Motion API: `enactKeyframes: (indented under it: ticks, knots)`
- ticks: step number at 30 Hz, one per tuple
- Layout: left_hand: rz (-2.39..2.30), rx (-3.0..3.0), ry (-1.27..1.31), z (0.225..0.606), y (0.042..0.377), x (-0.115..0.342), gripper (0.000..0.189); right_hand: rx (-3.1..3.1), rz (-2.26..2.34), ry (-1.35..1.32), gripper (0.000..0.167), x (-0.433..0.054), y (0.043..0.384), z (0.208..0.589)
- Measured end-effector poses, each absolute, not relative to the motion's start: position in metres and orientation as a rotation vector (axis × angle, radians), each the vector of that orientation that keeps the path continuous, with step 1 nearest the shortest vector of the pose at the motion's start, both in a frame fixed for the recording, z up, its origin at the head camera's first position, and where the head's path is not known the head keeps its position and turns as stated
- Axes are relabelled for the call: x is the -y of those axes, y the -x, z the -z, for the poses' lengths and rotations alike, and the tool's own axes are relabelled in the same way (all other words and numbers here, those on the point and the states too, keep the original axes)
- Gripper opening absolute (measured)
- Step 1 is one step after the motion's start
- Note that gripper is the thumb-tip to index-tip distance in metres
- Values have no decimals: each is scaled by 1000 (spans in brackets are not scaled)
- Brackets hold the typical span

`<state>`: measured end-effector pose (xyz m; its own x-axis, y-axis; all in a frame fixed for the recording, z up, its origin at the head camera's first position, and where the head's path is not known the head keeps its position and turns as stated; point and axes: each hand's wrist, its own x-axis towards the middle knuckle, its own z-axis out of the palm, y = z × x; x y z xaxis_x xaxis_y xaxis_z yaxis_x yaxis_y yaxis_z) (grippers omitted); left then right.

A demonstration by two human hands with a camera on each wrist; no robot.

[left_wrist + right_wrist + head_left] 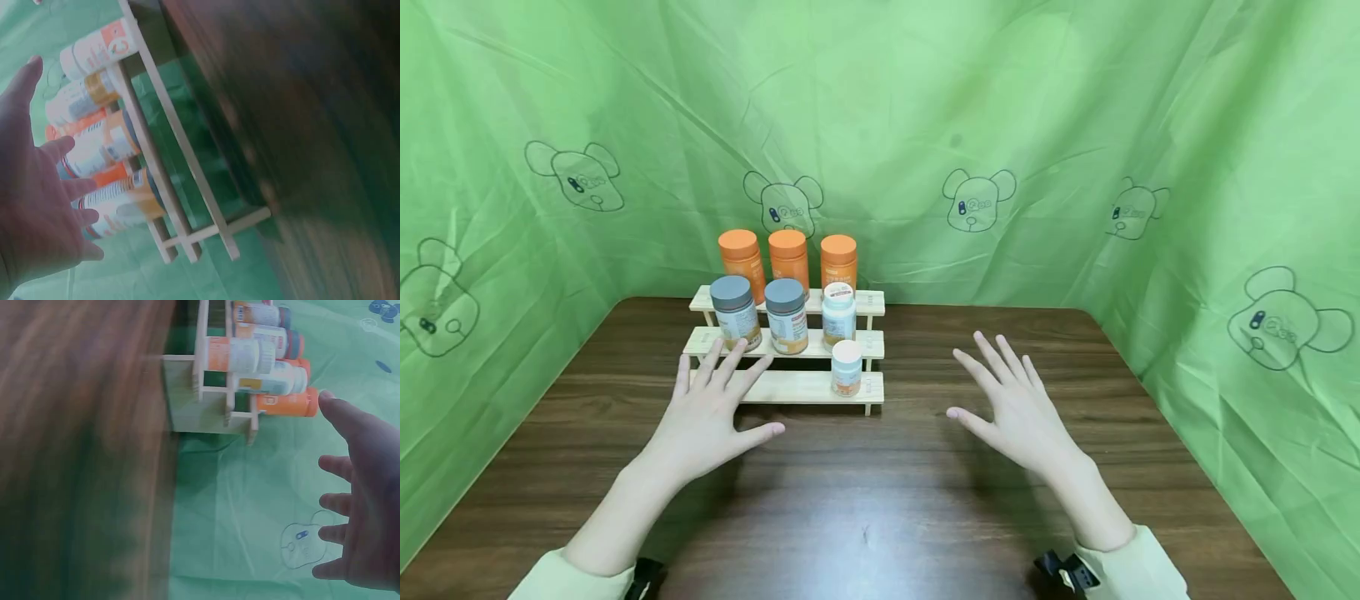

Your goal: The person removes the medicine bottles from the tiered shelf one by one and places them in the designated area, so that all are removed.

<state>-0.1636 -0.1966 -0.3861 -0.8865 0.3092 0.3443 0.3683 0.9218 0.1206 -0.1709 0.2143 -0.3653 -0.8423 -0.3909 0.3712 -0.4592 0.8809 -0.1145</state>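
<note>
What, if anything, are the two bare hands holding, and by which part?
Nothing is held. The left hand is spread near the pale wooden three-tier rack; the right hand is spread above the dark brown wooden table.

Between the left hand (707,421) and the right hand (1018,412), a broad stretch of worktop (910,475) gives either one room to pass. On the left, the stepped rack (790,387) blocks the way forward, though its front step leaves a gap left of the small bottle (846,368). Two grey-lidded jars (786,310) and a white-lidded bottle (838,318) obstruct frontal access to the orange bottles (788,260), whose caps are open from above. Green curtain (880,108) walls off the back and both sides
</note>
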Motion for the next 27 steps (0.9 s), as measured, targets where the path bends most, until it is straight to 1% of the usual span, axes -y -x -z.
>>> enactKeyframes:
  ticks: [8, 17, 27]
  knots:
    - [303, 2736, 499, 379, 170, 217, 93, 2650, -307, -672, 75, -199, 187, 341]
    - [422, 2724, 517, 376, 179, 248, 91, 2611, -493, -711, 72, -180, 211, 310]
    - [705, 2707, 571, 391, 194, 283, 87, 2574, -701, -809, 71, -155, 240, 283]
